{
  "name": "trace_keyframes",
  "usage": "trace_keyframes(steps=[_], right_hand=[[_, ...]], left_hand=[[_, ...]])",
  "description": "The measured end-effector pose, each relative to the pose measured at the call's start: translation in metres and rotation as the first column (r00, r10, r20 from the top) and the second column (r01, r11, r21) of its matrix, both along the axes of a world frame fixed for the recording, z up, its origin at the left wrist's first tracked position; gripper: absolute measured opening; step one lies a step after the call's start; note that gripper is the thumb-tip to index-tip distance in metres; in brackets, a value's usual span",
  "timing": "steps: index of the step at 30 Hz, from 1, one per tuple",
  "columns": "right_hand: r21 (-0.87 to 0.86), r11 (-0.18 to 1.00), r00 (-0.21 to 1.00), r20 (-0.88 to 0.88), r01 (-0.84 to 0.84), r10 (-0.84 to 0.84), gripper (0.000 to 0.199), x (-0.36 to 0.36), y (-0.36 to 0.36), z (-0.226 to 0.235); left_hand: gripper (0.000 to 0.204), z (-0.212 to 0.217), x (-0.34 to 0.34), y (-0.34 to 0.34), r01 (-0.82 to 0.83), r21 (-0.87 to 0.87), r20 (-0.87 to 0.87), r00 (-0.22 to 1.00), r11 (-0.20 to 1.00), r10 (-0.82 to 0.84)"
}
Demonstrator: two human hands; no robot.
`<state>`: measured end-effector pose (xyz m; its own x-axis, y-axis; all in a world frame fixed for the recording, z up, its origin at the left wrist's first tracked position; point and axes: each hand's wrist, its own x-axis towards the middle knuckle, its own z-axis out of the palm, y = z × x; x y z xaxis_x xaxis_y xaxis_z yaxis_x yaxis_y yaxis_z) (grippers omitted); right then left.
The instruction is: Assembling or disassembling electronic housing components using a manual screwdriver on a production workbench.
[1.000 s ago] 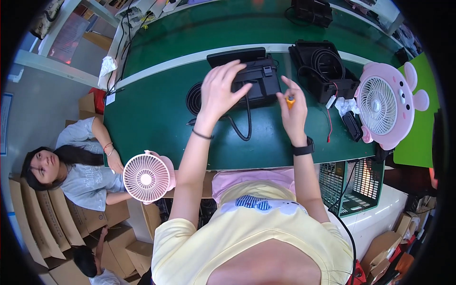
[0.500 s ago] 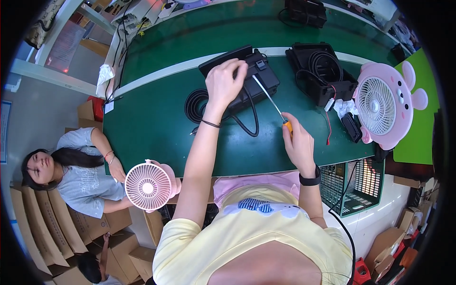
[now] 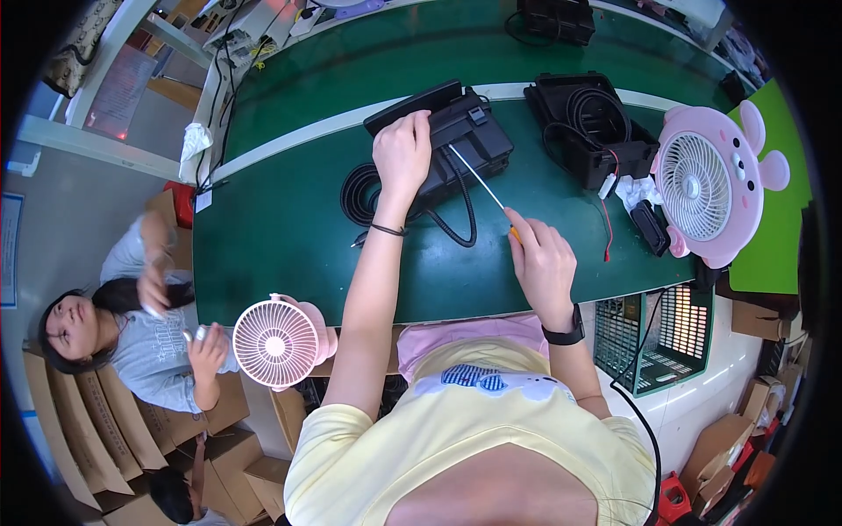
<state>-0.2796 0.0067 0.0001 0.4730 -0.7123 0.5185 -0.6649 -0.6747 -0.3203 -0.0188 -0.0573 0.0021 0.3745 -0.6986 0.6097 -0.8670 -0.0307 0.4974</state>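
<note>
My left hand [image 3: 402, 156] rests at the left end of a black plastic case [image 3: 478, 140], its fingers curled over the case beside the raised flap [image 3: 412, 103]. Between the fingers and the case the contact is partly hidden. In my right hand [image 3: 545, 267] is a screwdriver [image 3: 478, 179] with a long metal shaft; only a bit of its orange handle shows. The screwdriver's tip meets or hovers just above the case, close to my left fingers. A coiled black hose [image 3: 358, 195] lies left of the case, and a black cable loops in front of it.
A second, opened black case [image 3: 605, 162] with a coiled cable stands to the right. Beyond it are a black block [image 3: 650, 230] and a pink animal-shaped fan [image 3: 697, 184]. Another person [image 3: 158, 320] is at the left, near a small pink fan [image 3: 276, 344]. A green crate [image 3: 653, 346] stands below the table.
My left hand has come down and left onto the case, its fingers now curled. The screwdriver has shifted left, its tip nearer my left hand. The person at the left has lifted their hands off the table.
</note>
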Motion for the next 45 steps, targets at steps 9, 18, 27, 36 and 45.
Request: trace_keyframes(steps=[9,18,27,36,45], right_hand=[[-0.071,0.996,0.998,-0.03,0.049,-0.051,0.041,0.003,0.006,-0.006],[-0.139,0.986,0.985,-0.132,0.093,-0.112,0.048,0.001,0.007,-0.006],[0.054,0.998,1.0,-0.022,0.017,-0.016,0.047,0.003,0.008,-0.003],[0.334,0.935,0.987,0.142,-0.123,0.08,0.041,0.003,0.004,0.003],[0.614,0.731,0.93,0.358,-0.3,0.081,0.04,-0.006,0.005,0.01]], left_hand=[[0.032,-0.002,0.001,0.0,0.016,0.001,-0.011,1.0,1.0,-0.016],[0.031,-0.002,0.001,0.0,0.009,0.004,-0.024,1.0,1.0,-0.008],[0.03,-0.002,0.001,0.001,0.009,0.006,-0.023,1.0,1.0,-0.009],[0.029,0.001,-0.001,0.004,-0.006,0.03,-0.065,0.998,1.0,0.008],[0.028,0.004,-0.012,0.016,-0.093,0.0,-0.038,0.995,0.996,0.093]])
